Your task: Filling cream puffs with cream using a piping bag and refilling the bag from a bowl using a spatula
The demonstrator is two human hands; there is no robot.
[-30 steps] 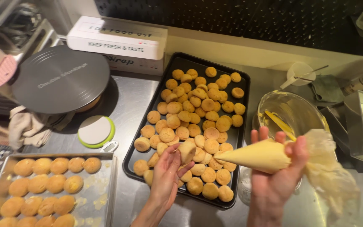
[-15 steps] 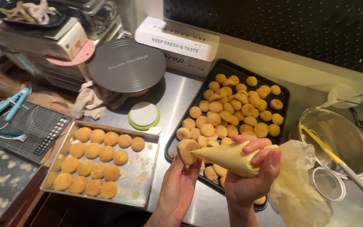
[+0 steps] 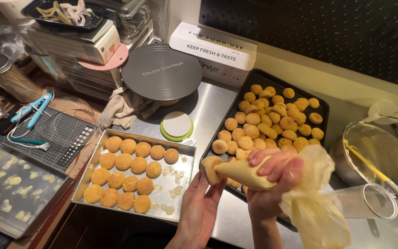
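Over the bench [image 3: 213,103], left hand [image 3: 199,203] fingers clamp one small puff [image 3: 209,168], right hand [image 3: 272,184] fingers squeeze the piping bag [image 3: 247,175], tip at the puff. Filling step, I think; next needs steady pressure, w/ puff then to the silver tray [image 3: 180,200].

brushed steel counter [image 3: 217,103], shiny metal tray [image 3: 180,182], crinkled translucent plastic piping bag [image 3: 312,203]

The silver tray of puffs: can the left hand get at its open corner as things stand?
Probably yes. The left hand holds one puff just right of the silver tray, nothing lies between, and the bare corner faces it. It would reach there with that puff in its fingers.
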